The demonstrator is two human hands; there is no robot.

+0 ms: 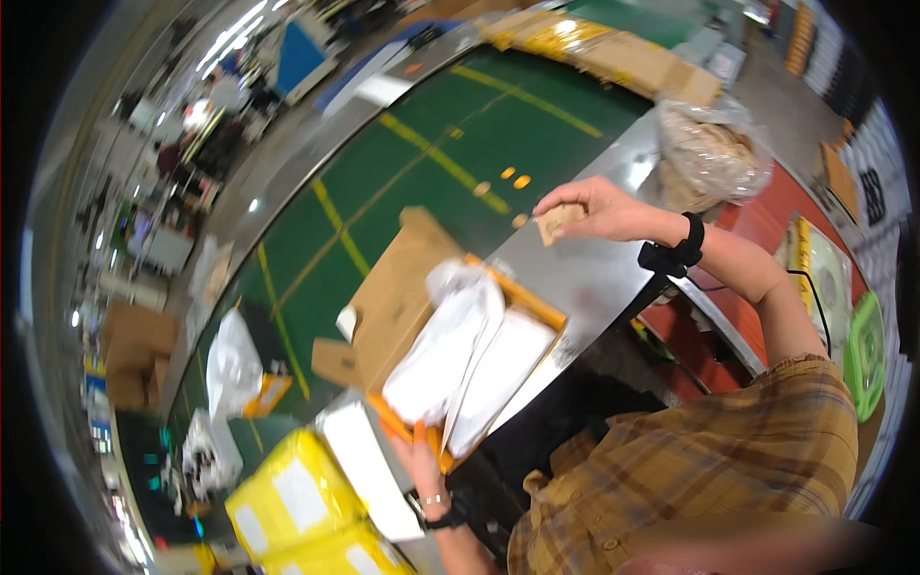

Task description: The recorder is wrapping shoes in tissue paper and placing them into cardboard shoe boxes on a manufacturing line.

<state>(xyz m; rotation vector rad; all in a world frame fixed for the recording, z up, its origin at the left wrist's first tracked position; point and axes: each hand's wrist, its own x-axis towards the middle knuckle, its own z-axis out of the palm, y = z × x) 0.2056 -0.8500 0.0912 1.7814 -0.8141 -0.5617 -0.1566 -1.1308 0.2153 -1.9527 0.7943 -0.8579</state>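
Note:
An open cardboard box (550,309) with orange side walls sits at the near edge of the table, its brown lid (390,309) folded back on the far left. White wrapped contents (446,355) fill it; what the wrapping covers is hidden. My left hand (418,466) grips the box's near left corner, fingers partly hidden by the wall. Beyond the box's right end, my right hand (606,211) is raised over the metal table edge, pinching a small light-brown paper packet (558,224). Black bands circle both wrists.
The green tabletop (383,192) has yellow lines and a metal rim. Yellow-wrapped parcels (305,498) lie near left, with white plastic bags (233,359) beyond. A clear bag of brown items (707,153) stands right, before a long taped carton (604,56). A green-edged container (865,355) is far right.

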